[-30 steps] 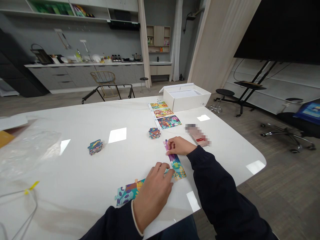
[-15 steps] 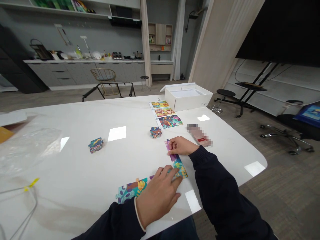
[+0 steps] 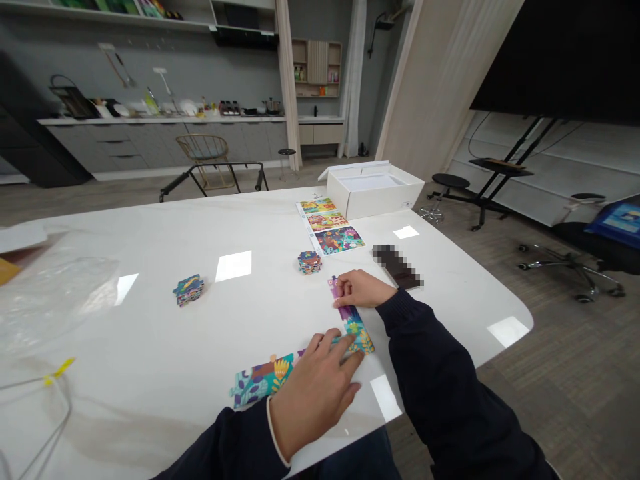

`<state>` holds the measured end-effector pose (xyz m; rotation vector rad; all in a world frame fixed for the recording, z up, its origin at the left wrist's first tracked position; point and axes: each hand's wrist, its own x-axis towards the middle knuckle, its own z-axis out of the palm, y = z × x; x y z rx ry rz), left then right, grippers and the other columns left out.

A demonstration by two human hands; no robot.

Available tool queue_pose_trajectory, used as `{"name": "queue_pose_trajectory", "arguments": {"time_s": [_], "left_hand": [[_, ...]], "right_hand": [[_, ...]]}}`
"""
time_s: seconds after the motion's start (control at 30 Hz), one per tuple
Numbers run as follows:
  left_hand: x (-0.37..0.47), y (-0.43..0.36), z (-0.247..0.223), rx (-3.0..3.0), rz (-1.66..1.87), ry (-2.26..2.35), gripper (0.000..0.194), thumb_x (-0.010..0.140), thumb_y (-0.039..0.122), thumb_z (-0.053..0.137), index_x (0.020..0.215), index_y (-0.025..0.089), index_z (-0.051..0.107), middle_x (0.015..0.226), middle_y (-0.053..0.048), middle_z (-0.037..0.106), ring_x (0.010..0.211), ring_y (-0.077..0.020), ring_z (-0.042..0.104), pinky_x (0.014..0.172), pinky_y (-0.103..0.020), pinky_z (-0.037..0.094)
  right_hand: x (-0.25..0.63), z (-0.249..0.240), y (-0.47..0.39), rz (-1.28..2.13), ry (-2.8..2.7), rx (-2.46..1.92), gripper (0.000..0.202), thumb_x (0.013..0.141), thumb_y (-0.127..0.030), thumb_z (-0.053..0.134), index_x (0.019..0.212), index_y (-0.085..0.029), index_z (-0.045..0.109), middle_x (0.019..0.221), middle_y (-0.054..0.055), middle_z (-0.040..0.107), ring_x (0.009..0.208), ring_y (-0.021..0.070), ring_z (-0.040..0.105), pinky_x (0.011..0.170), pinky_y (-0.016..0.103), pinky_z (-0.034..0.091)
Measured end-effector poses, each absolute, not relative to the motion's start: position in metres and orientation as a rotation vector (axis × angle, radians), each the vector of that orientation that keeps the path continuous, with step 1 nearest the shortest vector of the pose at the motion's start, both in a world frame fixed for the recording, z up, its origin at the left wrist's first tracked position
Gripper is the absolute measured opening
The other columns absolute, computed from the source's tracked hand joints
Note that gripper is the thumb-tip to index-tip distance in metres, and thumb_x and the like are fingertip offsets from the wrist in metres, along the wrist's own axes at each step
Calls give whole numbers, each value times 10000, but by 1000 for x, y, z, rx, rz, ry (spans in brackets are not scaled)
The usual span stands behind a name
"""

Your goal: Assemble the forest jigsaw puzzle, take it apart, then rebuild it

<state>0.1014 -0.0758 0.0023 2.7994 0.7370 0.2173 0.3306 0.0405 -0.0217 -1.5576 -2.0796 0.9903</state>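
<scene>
Joined jigsaw puzzle pieces (image 3: 263, 379) form an L-shaped strip near the table's front edge. My left hand (image 3: 320, 387) lies over the corner of the strip, fingers spread and fingertips resting on the pieces; it hides part of the lower row. At the far end of the upright arm, my right hand (image 3: 364, 289) pinches a purple puzzle piece (image 3: 333, 285) between thumb and fingers. Just beyond it sits a stack of puzzle pieces (image 3: 309, 263). A second stack (image 3: 189, 290) stands farther left.
A picture sheet (image 3: 340, 241) lies in front of an open white box (image 3: 383, 203). Right of my right hand is a pixelated dark flat object (image 3: 399, 267). Clear plastic wrapping (image 3: 55, 287) and a cable with a yellow tie (image 3: 59, 371) are at the left.
The pixelated flat object has turned from pinkish to dark. Both hands keep nearly the same place on the puzzle strip; the view has shifted slightly.
</scene>
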Motion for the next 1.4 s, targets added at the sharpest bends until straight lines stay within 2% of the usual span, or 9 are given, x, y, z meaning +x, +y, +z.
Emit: {"name": "queue_pose_trajectory", "arguments": {"time_s": [0.2,0.33,0.57,0.93,1.07,1.2,1.3,1.4], "left_hand": [[106,-73,10,2782,208,734,444,1016,357,547,1446,266,487,1373,-105,575,1228,-337,490,1020,-515,454],[108,-72,11,2760,226,737,442,1000,355,566,1431,277,508,1342,-109,580,1218,-337,497,1013,-522,453],[110,-75,6,2743,266,682,458,1005,339,540,1445,221,492,1497,-106,532,1351,-352,447,1088,-520,409],[108,-74,0,2776,272,620,500,1050,362,457,1513,175,429,1530,-138,532,1405,-318,465,1140,-493,353],[108,-74,0,2776,276,619,494,1042,363,479,1499,181,443,1541,-136,525,1393,-318,480,1129,-486,360],[106,-73,-2,2770,283,610,487,1036,369,493,1479,172,460,1540,-141,519,1395,-318,476,1129,-483,367],[106,-72,-3,2767,293,600,498,1019,363,529,1472,169,460,1534,-151,511,1410,-330,453,1139,-488,360],[105,-70,3,2762,329,553,541,989,325,580,1492,189,432,1498,-151,531,1398,-337,454,1125,-497,376]], "right_hand": [[331,-21,40,1001,-2081,-1564,302,669,-368,892,721,-181,659,600,-17,671,569,146,628,576,240,445],[330,-20,40,1002,-2082,-1571,293,672,-364,888,718,-183,662,599,-18,671,563,145,624,577,241,441],[330,-19,39,1004,-2087,-1571,280,680,-363,880,721,-185,667,607,-16,676,570,146,622,574,242,438],[328,-17,38,966,-2079,-1570,294,685,-405,872,727,-186,680,595,-21,676,561,149,628,560,243,448],[339,-12,42,684,-1908,-1697,277,809,-446,760,729,-205,649,641,4,689,605,167,634,595,265,447],[371,-2,44,244,-1534,-1905,285,954,-467,555,823,-218,604,751,62,708,744,228,652,741,331,458],[396,0,41,67,-1285,-2033,298,971,-468,502,824,-221,584,783,111,720,829,287,662,823,387,458],[410,-3,39,30,-1155,-2106,332,957,-504,515,780,-230,576,749,136,722,850,327,669,843,420,462]]}}
